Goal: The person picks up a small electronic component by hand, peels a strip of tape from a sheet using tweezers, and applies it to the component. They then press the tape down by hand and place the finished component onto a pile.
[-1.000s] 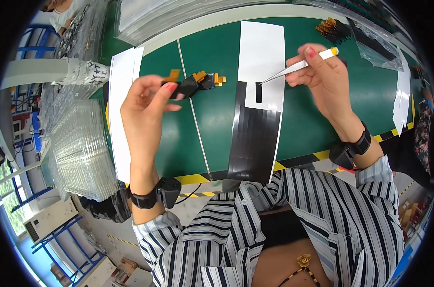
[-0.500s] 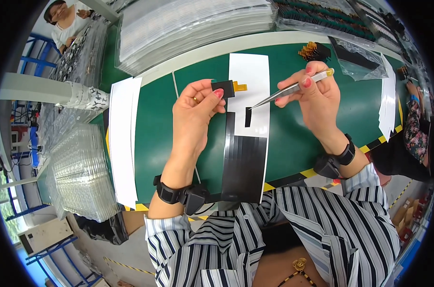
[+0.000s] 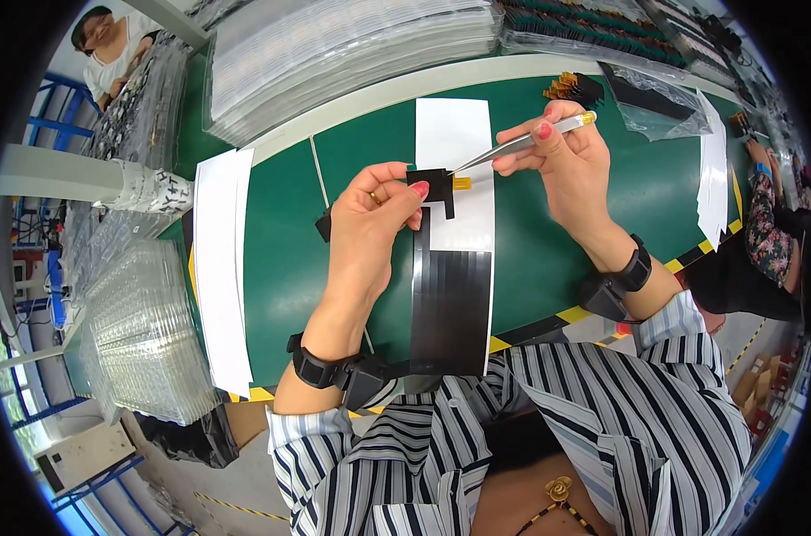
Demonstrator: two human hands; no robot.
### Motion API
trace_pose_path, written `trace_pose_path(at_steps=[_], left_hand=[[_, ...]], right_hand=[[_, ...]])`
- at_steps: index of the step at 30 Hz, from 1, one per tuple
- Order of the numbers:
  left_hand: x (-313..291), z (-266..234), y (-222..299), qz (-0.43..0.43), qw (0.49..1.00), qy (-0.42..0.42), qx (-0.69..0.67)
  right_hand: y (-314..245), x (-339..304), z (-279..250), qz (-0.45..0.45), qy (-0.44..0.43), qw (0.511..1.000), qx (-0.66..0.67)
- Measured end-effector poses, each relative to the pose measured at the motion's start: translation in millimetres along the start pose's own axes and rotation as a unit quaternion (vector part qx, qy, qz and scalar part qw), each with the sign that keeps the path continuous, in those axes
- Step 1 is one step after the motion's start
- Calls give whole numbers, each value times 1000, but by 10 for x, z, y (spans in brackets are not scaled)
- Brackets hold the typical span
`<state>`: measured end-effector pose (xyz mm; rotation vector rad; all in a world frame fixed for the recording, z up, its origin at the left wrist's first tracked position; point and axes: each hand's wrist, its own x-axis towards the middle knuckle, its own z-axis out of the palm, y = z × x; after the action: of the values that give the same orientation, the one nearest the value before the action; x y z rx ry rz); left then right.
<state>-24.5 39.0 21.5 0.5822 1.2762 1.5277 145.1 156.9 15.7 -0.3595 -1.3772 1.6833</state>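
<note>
The fingers of the left hand (image 3: 369, 219) are closed on a flat, black, rectangular part (image 3: 430, 181), thumb on top, gripping its left side. That grip seems chosen to keep the right edge free, where a short gold ribbon tab (image 3: 462, 184) sticks out. The fingers of the right hand (image 3: 573, 170) are pinched around slim, silver metal tweezers (image 3: 521, 144), held slanting like a pen, presumably so the fine tip can reach that edge without the hand covering it. The tip meets the part's upper right corner; a narrow black strip (image 3: 450, 211) runs down along this edge and hangs below it. Whether the tip grips the strip is too small to tell.

Beneath lies a long white paper sheet (image 3: 454, 129), its lower portion covered by a glossy black sheet of strips (image 3: 452, 313), probably laid there to be within easy reach of both hands. Around it spreads the green table (image 3: 539, 268); a small black piece (image 3: 324, 227) sits just left of the left hand, and black parts with gold tabs (image 3: 573, 87) lie bunched at the far right.

Half a second ago the strip lay on the white paper, apart from the part; now it is against the part's edge.
</note>
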Motion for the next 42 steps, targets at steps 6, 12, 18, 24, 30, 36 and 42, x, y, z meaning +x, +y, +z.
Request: trace_pose_path(at_steps=[6, 12, 18, 24, 30, 36, 42], left_hand=[[5, -19, -26, 0, 1000, -3, -26], [13, -32, -32, -11, 1000, -12, -23], [-1, -50, 2, -76, 992, -66, -73], [-53, 91, -58, -67, 967, -18, -246], [-97, 190, -117, -79, 964, -19, -253], [-102, 164, -102, -60, 990, -21, -122], [-73, 106, -45, -5, 999, 9, -49]], right_hand=[[11, 7, -9, 2, 13, 1000, 0], [22, 18, -18, 11, 10, 1000, -4], [14, 30, -56, -170, 102, 975, -96], [-119, -239, 265, -212, -25, 903, -373], [-106, -268, 344, -46, 9, 947, -317], [-192, -76, 254, -9, -10, 932, -362], [-339, 34, -64, 49, 33, 984, -169]])
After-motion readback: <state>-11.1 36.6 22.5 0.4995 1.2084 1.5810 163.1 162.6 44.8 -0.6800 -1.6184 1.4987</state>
